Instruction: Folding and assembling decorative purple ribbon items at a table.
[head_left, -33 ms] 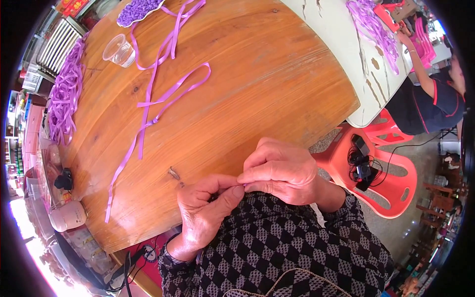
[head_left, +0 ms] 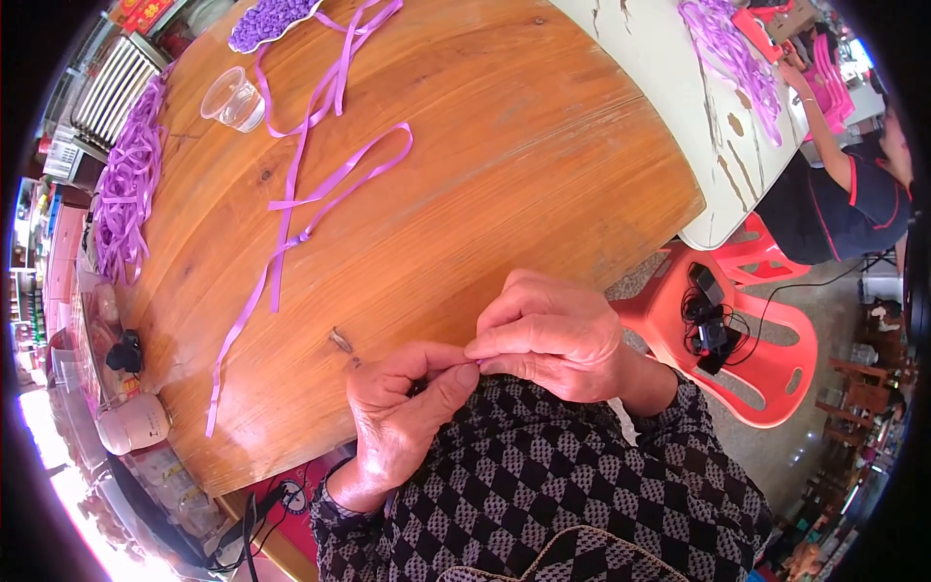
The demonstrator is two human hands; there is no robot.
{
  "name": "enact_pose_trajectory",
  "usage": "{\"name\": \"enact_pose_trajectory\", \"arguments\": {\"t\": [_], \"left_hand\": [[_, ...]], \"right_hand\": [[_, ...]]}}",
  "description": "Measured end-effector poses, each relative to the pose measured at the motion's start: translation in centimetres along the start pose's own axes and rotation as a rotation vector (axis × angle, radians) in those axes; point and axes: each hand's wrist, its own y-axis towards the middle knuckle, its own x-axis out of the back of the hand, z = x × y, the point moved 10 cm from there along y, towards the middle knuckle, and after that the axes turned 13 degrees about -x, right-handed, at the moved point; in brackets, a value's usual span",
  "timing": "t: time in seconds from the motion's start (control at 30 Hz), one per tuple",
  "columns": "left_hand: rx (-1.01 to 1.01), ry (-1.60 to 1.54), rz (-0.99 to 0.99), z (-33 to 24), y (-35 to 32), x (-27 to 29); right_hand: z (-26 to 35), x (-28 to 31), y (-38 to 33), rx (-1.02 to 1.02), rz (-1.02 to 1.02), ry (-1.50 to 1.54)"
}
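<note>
Tiny purple piece (head_left: 479, 363), pinched by the near edge of the worktop (head_left: 514, 165).
Your left hand (head_left: 412, 396) and right hand (head_left: 553, 335) meet there, thumbs and fingertips closed on it; only a sliver shows, so its full shape cannot be told. Expect it to be light, soft and easily creased: hold its edges with little pressure. The purple ribbon (head_left: 292, 179) lying on the worktop's left half looks satiny and likely to slip; take it flat, away from the apparent knot (head_left: 304, 236).
</note>
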Motion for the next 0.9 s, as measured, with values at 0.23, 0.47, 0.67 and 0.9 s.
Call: {"name": "enact_pose_trajectory", "arguments": {"t": [0.23, 0.47, 0.67, 0.9], "left_hand": [[-0.067, 0.041, -0.041, -0.6, -0.1, -0.1], [-0.425, 0.44, -0.026, -3.7, 0.0, -0.5], [-0.55, 0.59, -0.064, -4.7, -0.4, -1.1], [-0.362, 0.291, -0.109, -2.9, -0.4, -0.3]], "right_hand": [[0.3, 0.0, 0.0, -0.022, -0.023, 0.001], [-0.5, 0.9, -0.4, -0.07, -0.038, -0.008], [0.2, 0.7, -0.4, -0.1, -0.008, 0.05], [-0.3, 0.7, -1.0, -0.106, -0.053, 0.003]]}}
